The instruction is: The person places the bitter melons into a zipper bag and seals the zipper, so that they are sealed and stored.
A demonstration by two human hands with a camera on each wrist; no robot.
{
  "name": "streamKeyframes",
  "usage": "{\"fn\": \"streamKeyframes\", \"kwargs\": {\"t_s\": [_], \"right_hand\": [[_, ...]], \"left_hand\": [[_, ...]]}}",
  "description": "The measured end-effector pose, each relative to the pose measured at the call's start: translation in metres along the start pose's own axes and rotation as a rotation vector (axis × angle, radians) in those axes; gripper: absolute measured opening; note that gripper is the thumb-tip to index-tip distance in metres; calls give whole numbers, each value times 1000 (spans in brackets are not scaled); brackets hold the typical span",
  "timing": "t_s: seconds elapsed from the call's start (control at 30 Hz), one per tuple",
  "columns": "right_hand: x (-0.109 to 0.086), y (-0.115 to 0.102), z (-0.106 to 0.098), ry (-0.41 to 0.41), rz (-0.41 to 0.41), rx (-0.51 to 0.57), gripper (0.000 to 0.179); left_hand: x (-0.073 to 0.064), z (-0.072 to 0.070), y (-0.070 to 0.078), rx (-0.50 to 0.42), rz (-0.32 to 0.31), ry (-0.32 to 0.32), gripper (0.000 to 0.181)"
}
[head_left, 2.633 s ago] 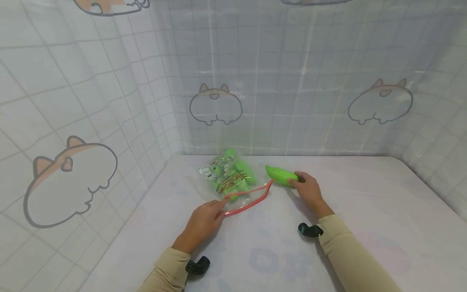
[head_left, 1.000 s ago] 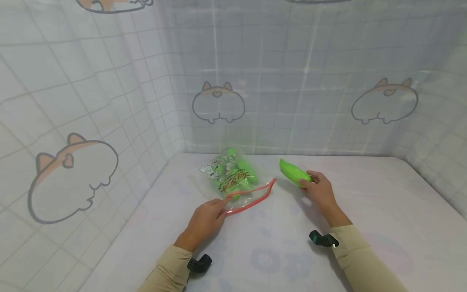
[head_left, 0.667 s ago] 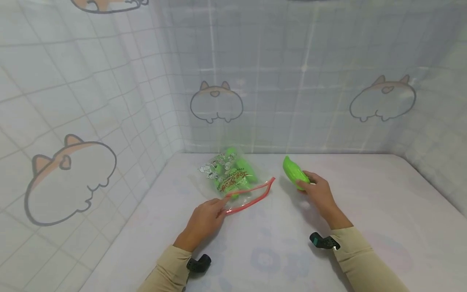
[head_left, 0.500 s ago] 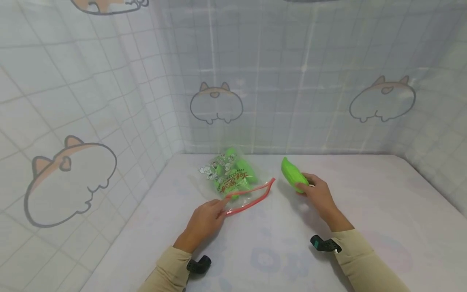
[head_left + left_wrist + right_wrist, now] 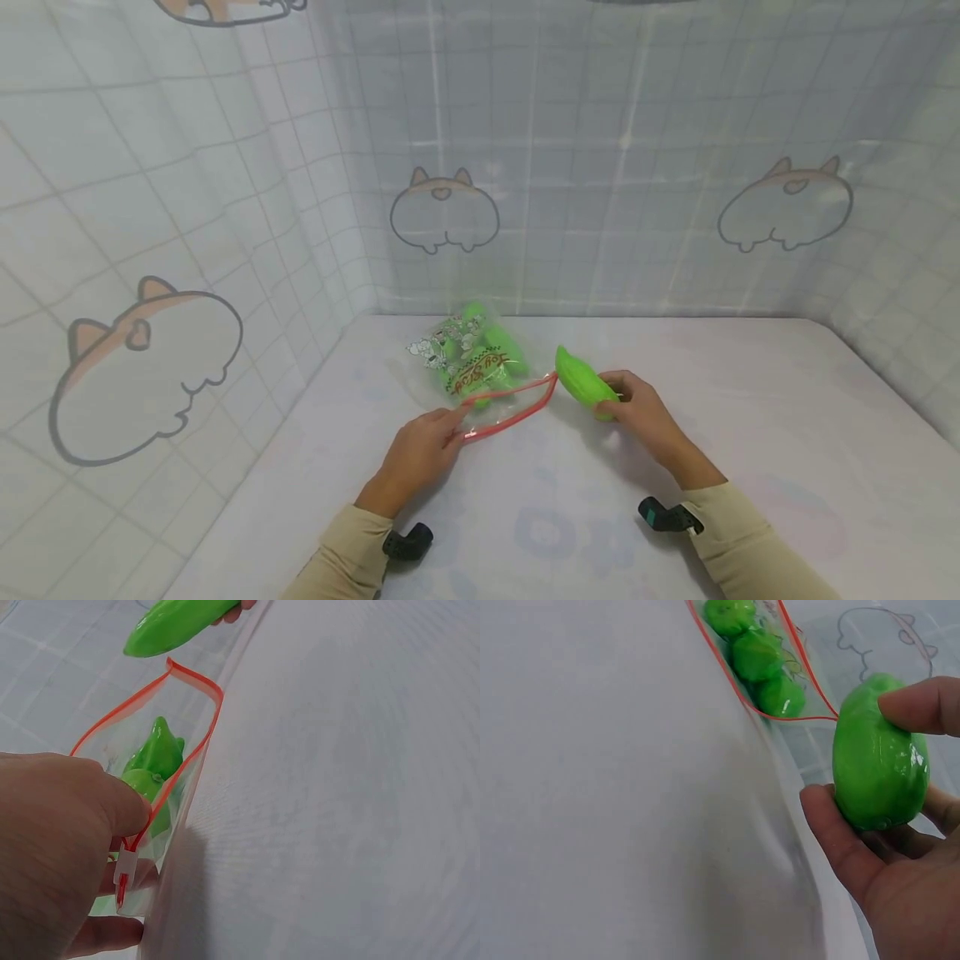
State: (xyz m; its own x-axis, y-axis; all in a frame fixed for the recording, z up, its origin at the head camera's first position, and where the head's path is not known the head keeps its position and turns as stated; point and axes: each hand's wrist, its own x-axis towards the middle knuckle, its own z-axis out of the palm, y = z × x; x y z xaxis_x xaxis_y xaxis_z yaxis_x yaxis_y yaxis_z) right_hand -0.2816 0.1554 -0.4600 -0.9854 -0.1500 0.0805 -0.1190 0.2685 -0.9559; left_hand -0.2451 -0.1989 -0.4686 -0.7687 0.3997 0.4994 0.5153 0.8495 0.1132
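A clear slider zip bag with red zip edges lies at the table's back left, its mouth spread apart. Inside are several green toy vegetables. My left hand pinches the red edge at the near end of the mouth, close to the white slider. My right hand holds a long, pointed green toy vegetable by its blunt end, thumb on one side and fingers on the other. Its tip points away and leftward, close to the bag's far mouth corner; I cannot tell whether they touch.
The white table carries faint printed patterns. Gridded curtain walls with cartoon animals stand behind it and at both sides. A dark wrist camera sits on each sleeve.
My right hand first carried the long toy vegetable rightward from the bag and turned its tip farther away. It has since come back left and nearer. The left hand and bag stay put.
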Motion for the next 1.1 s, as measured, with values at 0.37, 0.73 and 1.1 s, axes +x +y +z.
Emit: {"fn": "streamKeyframes", "kwargs": {"t_s": [0.37,0.73,1.1], "right_hand": [[-9,3,8,-111,-51,-28,53],[-12,0,18,-224,-49,-133,49],[-14,-3,21,-184,-129,-299,50]], "left_hand": [[-1,0,2,-12,-8,9,47],[-4,2,0,10,-8,-2,48],[-1,0,1,8,-1,-1,50]]}}
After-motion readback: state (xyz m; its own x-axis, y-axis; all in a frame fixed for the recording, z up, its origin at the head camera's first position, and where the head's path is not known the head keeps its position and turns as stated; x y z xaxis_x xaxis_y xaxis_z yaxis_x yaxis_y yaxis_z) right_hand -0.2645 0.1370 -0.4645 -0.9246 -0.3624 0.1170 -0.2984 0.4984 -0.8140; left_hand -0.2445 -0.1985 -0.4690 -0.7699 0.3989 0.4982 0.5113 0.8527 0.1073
